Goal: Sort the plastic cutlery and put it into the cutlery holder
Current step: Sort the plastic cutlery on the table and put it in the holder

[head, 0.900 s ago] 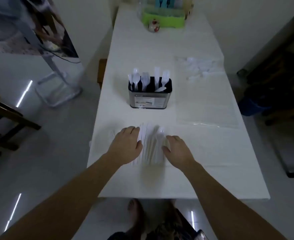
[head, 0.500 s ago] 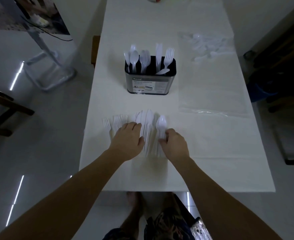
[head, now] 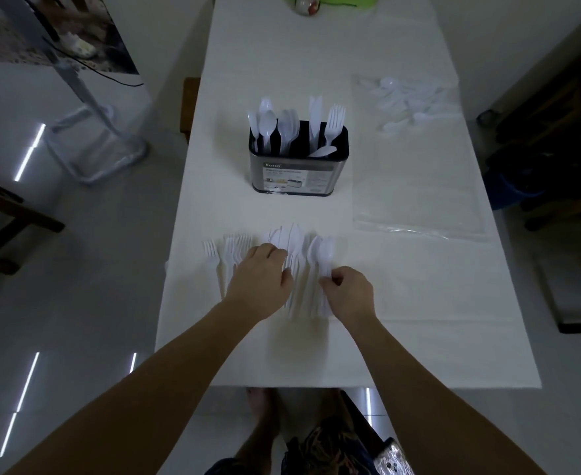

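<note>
White worktop: left hand rests flat on white plastic knives, right hand grip pinches white plastic spoon.

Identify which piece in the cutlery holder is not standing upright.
The white piece at the front right of the cutlery holder: it lies tilted across the rim, while the spoons, knife and fork around it stand upright.

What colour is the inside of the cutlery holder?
Black inside the steel-sided cutlery holder, seen from the head view.

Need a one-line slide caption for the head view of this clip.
Left hand rests on sorted white cutlery while the right hand pinches spoon handles, before the half-filled cutlery holder.
</note>
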Demonstrator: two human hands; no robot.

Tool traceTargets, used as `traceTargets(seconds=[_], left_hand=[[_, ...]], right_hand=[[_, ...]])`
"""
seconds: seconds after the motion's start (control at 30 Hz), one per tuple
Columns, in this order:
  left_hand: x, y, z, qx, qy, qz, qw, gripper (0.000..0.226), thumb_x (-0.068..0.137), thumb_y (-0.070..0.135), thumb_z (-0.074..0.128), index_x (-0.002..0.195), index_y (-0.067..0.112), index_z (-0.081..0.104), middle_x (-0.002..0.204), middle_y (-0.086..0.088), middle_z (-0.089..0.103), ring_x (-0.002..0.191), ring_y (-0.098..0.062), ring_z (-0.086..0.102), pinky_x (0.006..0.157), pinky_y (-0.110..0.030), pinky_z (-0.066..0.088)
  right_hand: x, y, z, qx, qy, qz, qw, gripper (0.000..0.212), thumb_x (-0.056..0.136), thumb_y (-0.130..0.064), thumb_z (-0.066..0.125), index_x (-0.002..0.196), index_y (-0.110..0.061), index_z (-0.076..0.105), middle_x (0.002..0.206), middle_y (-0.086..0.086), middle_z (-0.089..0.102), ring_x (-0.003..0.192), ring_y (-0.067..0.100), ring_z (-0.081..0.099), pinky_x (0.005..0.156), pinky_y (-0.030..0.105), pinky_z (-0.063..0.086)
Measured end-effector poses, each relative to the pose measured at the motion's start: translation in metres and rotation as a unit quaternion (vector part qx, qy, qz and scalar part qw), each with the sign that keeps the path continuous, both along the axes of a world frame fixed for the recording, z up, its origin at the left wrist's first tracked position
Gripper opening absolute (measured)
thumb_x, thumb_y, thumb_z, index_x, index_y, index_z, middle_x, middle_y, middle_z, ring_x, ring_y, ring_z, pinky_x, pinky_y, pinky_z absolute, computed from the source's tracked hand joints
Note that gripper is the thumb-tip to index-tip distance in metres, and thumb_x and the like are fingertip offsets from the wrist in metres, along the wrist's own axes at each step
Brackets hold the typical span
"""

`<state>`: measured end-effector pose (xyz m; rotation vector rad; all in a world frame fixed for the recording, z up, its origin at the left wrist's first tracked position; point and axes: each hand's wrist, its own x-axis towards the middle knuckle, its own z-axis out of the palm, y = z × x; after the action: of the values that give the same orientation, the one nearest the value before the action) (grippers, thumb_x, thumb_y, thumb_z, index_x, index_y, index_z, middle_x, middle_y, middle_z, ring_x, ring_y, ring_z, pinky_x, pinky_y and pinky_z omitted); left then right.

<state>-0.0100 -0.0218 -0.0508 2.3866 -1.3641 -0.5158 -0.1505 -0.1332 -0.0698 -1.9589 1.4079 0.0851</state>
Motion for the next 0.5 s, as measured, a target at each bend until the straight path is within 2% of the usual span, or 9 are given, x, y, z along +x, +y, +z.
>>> traceTargets(seconds=[0.1,0.17,0.23,0.33,0.4,0.5], left_hand=[[-0.002,-0.005,0.002,-0.020,0.029,0.029,0.999,0.034,0.096,0.024,0.049,0.124,0.010,0.061,0.117,-0.009,0.061,0.109,-0.025,0.054,0.088,-0.035,0.050],[-0.002,-0.010,0.003,-0.036,0.088,0.076,0.993,0.030,0.097,0.023,0.050,0.120,0.010,0.064,0.108,-0.008,0.065,0.094,-0.021,0.060,0.079,-0.029,0.048],[-0.004,-0.016,0.007,-0.039,0.156,0.123,0.979,0.025,0.098,0.024,0.050,0.108,0.009,0.067,0.096,-0.007,0.068,0.081,-0.020,0.061,0.072,-0.024,0.045],[-0.004,-0.027,0.010,-0.010,0.268,0.185,0.945,0.044,0.097,0.038,0.049,0.088,-0.002,0.065,0.083,-0.016,0.068,0.075,-0.026,0.063,0.071,-0.034,0.049],[-0.005,-0.032,0.010,-0.001,0.323,0.215,0.922,0.056,0.093,0.047,0.050,0.088,-0.006,0.065,0.084,-0.021,0.069,0.078,-0.032,0.067,0.078,-0.042,0.054],[-0.003,-0.033,0.010,-0.009,0.342,0.236,0.909,0.049,0.095,0.042,0.052,0.090,-0.004,0.067,0.088,-0.021,0.070,0.084,-0.033,0.069,0.083,-0.047,0.057]], right_hand=[[-0.001,0.000,0.002,-0.016,0.005,0.000,1.000,0.035,0.094,-0.028,0.055,0.059,-0.024,0.047,0.057,-0.007,0.050,0.058,0.016,0.050,0.050,0.021,0.032],[-0.001,0.001,0.006,-0.028,0.001,-0.003,1.000,0.040,0.096,-0.027,0.053,0.057,-0.024,0.044,0.054,-0.006,0.047,0.053,0.013,0.046,0.049,0.020,0.029],[0.001,0.003,0.010,-0.040,-0.019,-0.009,0.999,0.043,0.097,-0.026,0.052,0.055,-0.025,0.039,0.053,-0.006,0.043,0.052,0.012,0.043,0.048,0.020,0.027],[0.009,0.011,0.016,-0.045,-0.067,0.008,0.997,0.042,0.096,-0.026,0.053,0.056,-0.025,0.040,0.053,-0.007,0.044,0.051,0.007,0.042,0.051,0.020,0.028],[0.016,0.019,0.019,-0.046,-0.094,0.040,0.994,0.039,0.096,-0.025,0.053,0.058,-0.028,0.043,0.053,-0.009,0.046,0.050,0.004,0.044,0.051,0.015,0.029],[0.026,0.032,0.022,-0.037,-0.125,0.088,0.987,0.031,0.097,-0.026,0.053,0.066,-0.027,0.053,0.057,-0.010,0.052,0.052,0.005,0.049,0.053,0.012,0.034]])
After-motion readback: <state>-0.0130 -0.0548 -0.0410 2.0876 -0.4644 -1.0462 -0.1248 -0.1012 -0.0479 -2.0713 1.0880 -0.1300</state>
